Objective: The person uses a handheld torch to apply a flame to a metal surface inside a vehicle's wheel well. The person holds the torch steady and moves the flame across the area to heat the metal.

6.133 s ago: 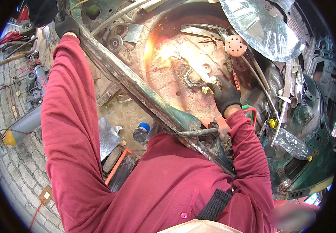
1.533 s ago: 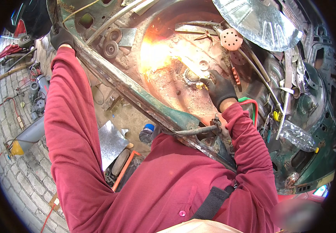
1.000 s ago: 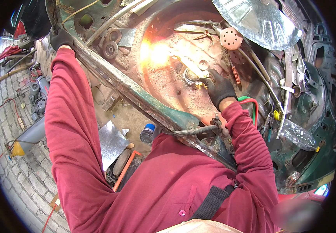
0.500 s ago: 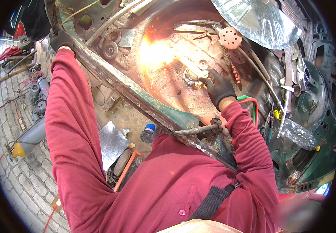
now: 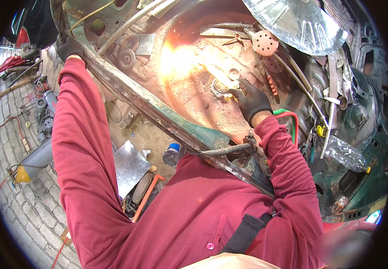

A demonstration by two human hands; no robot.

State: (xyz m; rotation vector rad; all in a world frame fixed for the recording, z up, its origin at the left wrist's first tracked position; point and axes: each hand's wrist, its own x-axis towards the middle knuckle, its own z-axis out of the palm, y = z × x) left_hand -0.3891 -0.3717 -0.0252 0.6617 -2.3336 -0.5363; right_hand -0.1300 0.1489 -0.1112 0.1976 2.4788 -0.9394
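A slim, brass-coloured metal torch (image 5: pixel 218 76) is in the right hand (image 5: pixel 252 101), a black-gloved one whose fingers are closed around the valve end; it points forward and to the left of that hand. At its far end a dazzling white-orange flame (image 5: pixel 178 62) plays on the rusty, pinkish-brown round metal well (image 5: pixel 187 103) beneath. The glare hides the tip and the heated surface, so I cannot tell whether they touch.

The left hand (image 5: pixel 70 48), also black-gloved, lies far forward and to the left, at the upper end of a long, scraped green metal rail (image 5: pixel 135 92); how tightly its fingers are curled, I cannot tell.

To do this well, I would keep the right wrist steady, move the flame evenly, hold the left hand well apart from the heat, and let the red and green rubber hoses (image 5: pixel 290 115) just beside the right wrist hang free of it. The pink perforated disc (image 5: pixel 265 42) ahead of the right hand and the clear plastic bottle (image 5: pixel 346 154) to its right should also stay out of the flame's reach.
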